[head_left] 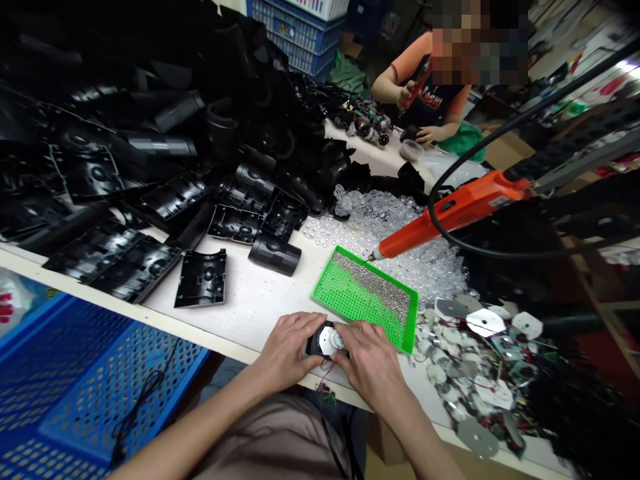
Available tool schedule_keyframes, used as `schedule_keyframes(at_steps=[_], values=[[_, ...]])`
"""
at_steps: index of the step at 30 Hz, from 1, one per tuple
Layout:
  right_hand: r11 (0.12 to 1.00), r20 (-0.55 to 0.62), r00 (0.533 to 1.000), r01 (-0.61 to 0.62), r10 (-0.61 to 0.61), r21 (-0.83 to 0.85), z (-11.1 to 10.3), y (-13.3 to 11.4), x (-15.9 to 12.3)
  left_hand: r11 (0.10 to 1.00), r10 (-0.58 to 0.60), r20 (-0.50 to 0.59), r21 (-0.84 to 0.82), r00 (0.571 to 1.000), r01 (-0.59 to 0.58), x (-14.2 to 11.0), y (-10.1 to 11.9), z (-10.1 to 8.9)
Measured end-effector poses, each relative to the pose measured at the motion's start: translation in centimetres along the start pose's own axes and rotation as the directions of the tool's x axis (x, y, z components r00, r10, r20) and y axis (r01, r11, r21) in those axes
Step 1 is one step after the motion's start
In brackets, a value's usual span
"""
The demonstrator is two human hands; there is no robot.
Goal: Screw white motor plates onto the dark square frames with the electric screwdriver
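At the table's front edge, my left hand [290, 348] is closed around one side of a small black housing [313, 345]. A white plate [327, 340] with a pale round piece sits in the housing. From the other side my right hand [373, 357] grips the same housing, its fingers partly hiding it. Thin red wires and a small green circuit board [327, 395] hang below it. Just beyond my hands lies a green perforated tray [345, 303] with many small metal screws [380, 283] along its far side.
An orange electric screwdriver [440, 217] hangs tip-down over the tray. Black plastic shells [203, 279] crowd the left, clear plastic parts [385, 213] lie behind the tray, white discs [485, 323] at right. A blue crate [115, 373] stands lower left. Another person [425, 93] works across.
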State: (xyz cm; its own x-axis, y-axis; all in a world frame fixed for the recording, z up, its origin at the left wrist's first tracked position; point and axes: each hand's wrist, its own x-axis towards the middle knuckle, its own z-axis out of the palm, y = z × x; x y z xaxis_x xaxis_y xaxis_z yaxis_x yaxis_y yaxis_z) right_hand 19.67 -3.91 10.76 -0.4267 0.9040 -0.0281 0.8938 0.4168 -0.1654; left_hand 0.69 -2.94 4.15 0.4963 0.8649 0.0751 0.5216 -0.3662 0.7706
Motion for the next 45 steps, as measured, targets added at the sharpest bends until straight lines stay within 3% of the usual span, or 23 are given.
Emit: schedule_keyframes(at_steps=[8,12,15,17,20,22,25,28,30,32,36,39,45], values=[[0.998,-0.039,0.999,-0.021,0.023,0.053,1.8,0.8,-0.8,1.000,-0.004,-0.023,0.000,1.000,0.004,0.2,-0.1,-0.1],[0.970,-0.037,0.999,0.035,-0.027,0.241,0.7,2.0,-1.8,1.000,-0.002,-0.011,-0.031,1.000,0.002,-0.1,-0.2,-0.6],[0.931,-0.120,0.983,-0.092,0.142,0.352,-0.5,2.2,-2.9,0.995,-0.024,0.028,-0.099,0.999,0.027,0.0,-0.1,-1.4],[0.899,-0.100,0.959,-0.206,0.264,0.387,-0.4,1.5,-3.9,0.986,-0.066,0.017,-0.150,0.998,0.067,0.5,0.1,-1.9],[0.889,-0.026,0.958,-0.255,0.286,0.380,0.9,-0.4,-5.0,0.980,-0.103,-0.022,-0.173,0.994,0.098,1.7,0.6,-2.1],[0.911,-0.124,0.952,-0.221,0.279,0.348,1.8,-1.7,-5.2,0.983,-0.085,-0.021,-0.167,0.996,0.081,2.4,0.7,-2.0],[0.939,-0.340,0.896,-0.192,0.286,0.286,2.3,-3.0,-4.7,0.985,-0.049,-0.013,-0.167,0.999,0.046,2.7,0.5,-2.1],[0.946,-0.415,0.855,-0.238,0.311,0.219,2.0,-2.8,-3.9,0.993,-0.043,-0.005,-0.106,0.999,0.042,2.0,0.3,-2.8],[0.952,-0.400,0.868,-0.229,0.294,0.202,1.9,-2.0,-3.4,0.999,-0.044,-0.028,-0.009,0.999,0.044,1.1,0.6,-3.2],[0.960,-0.345,0.909,-0.159,0.233,0.230,2.1,-0.9,-2.9,0.995,-0.027,-0.068,0.092,0.997,0.033,0.0,1.3,-3.3],[0.941,-0.209,0.973,-0.026,0.102,0.339,2.4,1.1,-1.5,0.972,0.044,-0.144,0.233,0.989,-0.009,-1.9,2.9,-2.2],[0.919,-0.137,0.990,0.018,0.039,0.394,2.0,1.9,-0.5,0.956,0.113,-0.210,0.288,0.971,-0.049,-2.5,3.5,-0.8],[0.955,-0.059,0.997,0.073,-0.059,0.287,0.8,2.2,0.6,0.955,0.215,-0.192,0.246,0.958,-0.165,-2.2,4.5,2.2]])
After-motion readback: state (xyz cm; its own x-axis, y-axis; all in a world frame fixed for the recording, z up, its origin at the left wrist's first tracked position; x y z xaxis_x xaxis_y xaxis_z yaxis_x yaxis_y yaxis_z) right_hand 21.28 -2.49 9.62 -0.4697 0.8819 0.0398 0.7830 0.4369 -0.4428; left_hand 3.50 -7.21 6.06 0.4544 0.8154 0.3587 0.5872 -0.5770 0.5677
